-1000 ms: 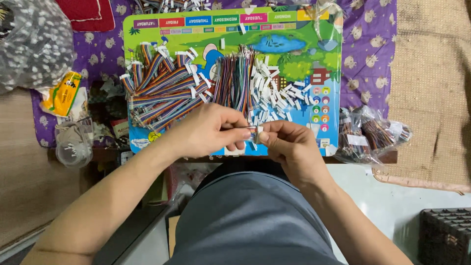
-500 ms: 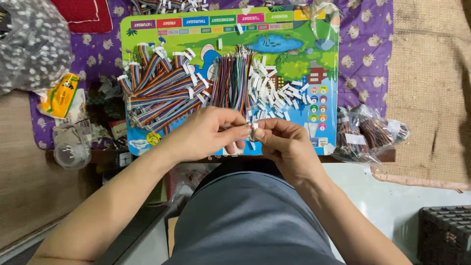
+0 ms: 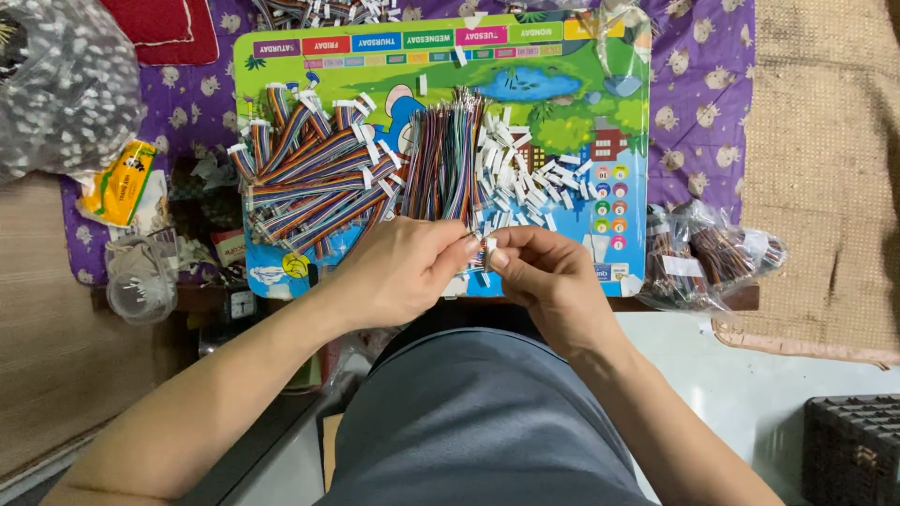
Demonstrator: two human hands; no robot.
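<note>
Both forearms come in from the bottom corners and meet at the near edge of the colourful picture board [image 3: 562, 122], hands side by side, fingertips almost touching.

Left hand [image 3: 403, 272]: back of hand up, wrist bent slightly inward, fingers curled, thumb and forefinger pinched shut on the near ends of thin multicoloured wires [image 3: 448, 169]. The wire bundle runs straight away from that hand up the board.

Right hand [image 3: 544, 276]: knuckles toward the camera, fingers folded, thumb and forefinger clamped on a small white connector [image 3: 489, 248]. Connector sits upright right between the two sets of fingertips, just touching the left hand's pinch. Whether a wire is seated in it can't be told.

Just beyond the right hand: loose pile of white connectors [image 3: 525, 183]. Beyond and outboard of the left hand: heap of finished ribbon cables [image 3: 309, 178] with white ends. Further right of the right hand, off the board: clear bags of wires [image 3: 712, 258]. Far left of the left hand: clear plastic cup [image 3: 141, 281] and a big bag of white parts [image 3: 66, 84].
</note>
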